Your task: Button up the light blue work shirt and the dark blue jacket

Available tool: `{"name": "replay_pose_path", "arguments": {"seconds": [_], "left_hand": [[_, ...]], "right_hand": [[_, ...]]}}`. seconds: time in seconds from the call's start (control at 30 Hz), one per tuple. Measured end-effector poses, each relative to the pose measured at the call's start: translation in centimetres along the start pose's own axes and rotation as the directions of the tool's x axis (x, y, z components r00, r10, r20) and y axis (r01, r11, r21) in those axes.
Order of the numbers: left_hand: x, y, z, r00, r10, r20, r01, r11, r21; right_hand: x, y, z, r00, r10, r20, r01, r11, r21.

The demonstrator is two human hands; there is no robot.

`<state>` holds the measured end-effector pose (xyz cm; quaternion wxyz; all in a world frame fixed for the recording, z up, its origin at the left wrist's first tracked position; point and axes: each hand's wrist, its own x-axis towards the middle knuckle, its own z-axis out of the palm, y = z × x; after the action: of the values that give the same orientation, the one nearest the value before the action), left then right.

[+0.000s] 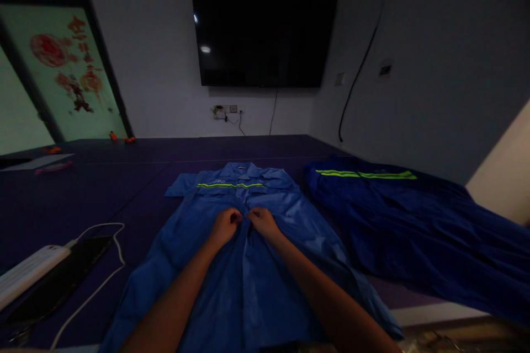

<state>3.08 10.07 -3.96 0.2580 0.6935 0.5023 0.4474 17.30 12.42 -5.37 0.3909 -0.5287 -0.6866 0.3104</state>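
Note:
A blue work shirt (285, 287) with a yellow-green striped band across the chest lies face up on the purple surface, its collar pointing away from me. Over its front placket, my left hand (227, 225) pinches the cloth with curled fingers. Just to the right, my right hand (261, 222) also grips the placket edge, a small gap between the two. The cloth is raised a little where they hold it. Whether a button sits between the fingertips is too small and dark to tell.
A darker blue garment (397, 220) with a similar band lies at right. At left are a white power strip (33, 270), a dark flat object (62, 281) and a white cable (120, 248). A television (265, 38) hangs on the far wall; a black cord (360, 71) dangles nearby.

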Motion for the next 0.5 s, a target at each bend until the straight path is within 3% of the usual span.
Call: {"name": "replay_pose_path", "arguments": {"seconds": [0.2,0.5], "left_hand": [[-0.01,0.16,-0.01,1.000,0.014,-0.021,-0.013,1.000,0.024],[-0.11,0.13,-0.08,0.999,0.036,0.004,-0.037,0.976,0.216]], "right_hand": [[0.04,-0.16,0.01,0.999,0.048,0.010,-0.049,0.991,0.126],[0.11,-0.14,0.11,0.999,0.029,0.014,-0.031,0.974,0.225]]}}
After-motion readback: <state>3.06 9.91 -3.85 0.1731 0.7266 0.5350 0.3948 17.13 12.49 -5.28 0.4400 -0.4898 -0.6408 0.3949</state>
